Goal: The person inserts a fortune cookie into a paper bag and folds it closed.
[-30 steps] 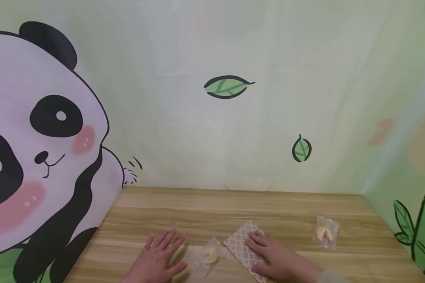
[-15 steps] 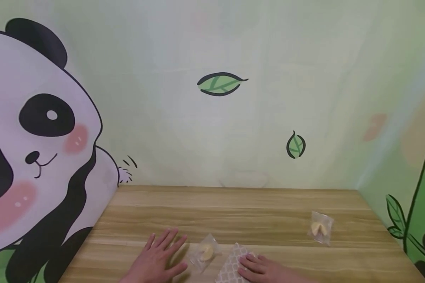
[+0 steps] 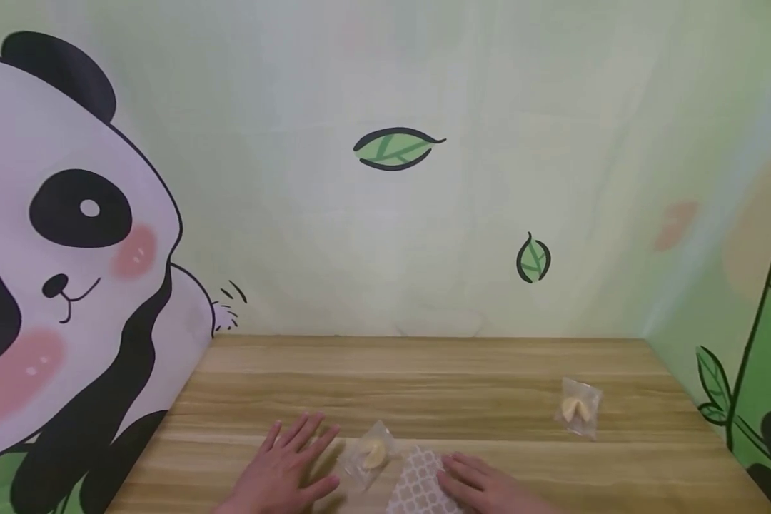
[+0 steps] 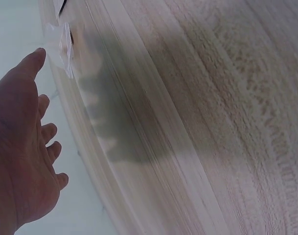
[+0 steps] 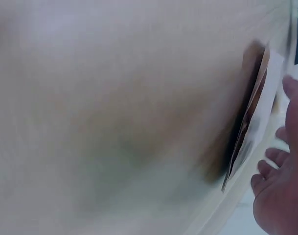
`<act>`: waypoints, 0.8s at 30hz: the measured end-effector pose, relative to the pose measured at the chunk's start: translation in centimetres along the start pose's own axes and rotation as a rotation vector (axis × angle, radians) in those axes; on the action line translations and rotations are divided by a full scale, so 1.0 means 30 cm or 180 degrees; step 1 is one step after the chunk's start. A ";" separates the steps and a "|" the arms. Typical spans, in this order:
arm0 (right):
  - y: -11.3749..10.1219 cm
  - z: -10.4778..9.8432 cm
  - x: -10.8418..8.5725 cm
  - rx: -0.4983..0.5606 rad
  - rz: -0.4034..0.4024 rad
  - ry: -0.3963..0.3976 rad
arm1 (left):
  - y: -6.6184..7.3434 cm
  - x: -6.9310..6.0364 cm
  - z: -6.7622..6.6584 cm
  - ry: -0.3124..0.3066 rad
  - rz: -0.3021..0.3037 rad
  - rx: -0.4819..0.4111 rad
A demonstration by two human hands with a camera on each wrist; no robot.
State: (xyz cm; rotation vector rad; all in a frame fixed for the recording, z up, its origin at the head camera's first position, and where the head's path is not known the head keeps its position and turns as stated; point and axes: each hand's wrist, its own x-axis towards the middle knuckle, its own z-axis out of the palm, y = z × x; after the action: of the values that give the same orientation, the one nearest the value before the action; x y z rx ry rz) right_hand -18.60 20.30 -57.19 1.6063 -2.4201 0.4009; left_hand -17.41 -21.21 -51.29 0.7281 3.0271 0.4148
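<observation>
A pale green printed backdrop (image 3: 283,200) takes up most of the head view, standing behind the work area and along its right side. On it, a large cartoon panda (image 3: 77,307) fills the left, a green bamboo stalk (image 3: 764,357) rises at the right edge, and two green leaves with dark outlines are printed between them, the larger leaf (image 3: 395,150) above and to the left of the smaller leaf (image 3: 533,260).

In front lies a wood-grain desk (image 3: 462,400), reaching back to the backdrop.

Both hands enter from the bottom. The left hand (image 3: 285,464) is spread wide with the thumb pointing right, holds nothing, and throws a shadow on the desk. The right hand (image 3: 488,485) has its fingers extended leftward, loosely together, over the right edge of a lattice-patterned paper (image 3: 417,485). Whether the fingertips press on it I cannot tell.

The paper lies between the hands at the near side of the desk, cut off by the bottom of the head view. The right wrist view shows it as thin layers with a dark gap beneath one edge.

Smaller are two clear packets: the nearer packet (image 3: 364,467) lies between the left thumb and the paper, the farther packet (image 3: 587,421) well apart, toward the back right. Each holds one pale fortune cookie.
</observation>
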 end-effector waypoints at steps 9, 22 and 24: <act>-0.034 0.045 -0.039 -0.0762 -0.0256 0.0165 | 0.015 0.008 0.008 0.0096 0.0154 0.0169; -0.024 0.023 0.035 0.0360 -0.0445 -0.0123 | 0.073 0.016 0.001 0.0057 0.0650 0.0338; -0.023 0.016 0.027 0.0309 -0.0355 -0.0050 | 0.088 0.026 0.004 0.0074 0.0778 0.0355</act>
State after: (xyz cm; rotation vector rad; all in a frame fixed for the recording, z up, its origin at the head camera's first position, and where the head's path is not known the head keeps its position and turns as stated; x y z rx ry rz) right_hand -18.28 19.17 -57.31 1.7810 -2.3418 0.4947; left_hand -16.92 -18.56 -50.68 1.1140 3.0115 0.2577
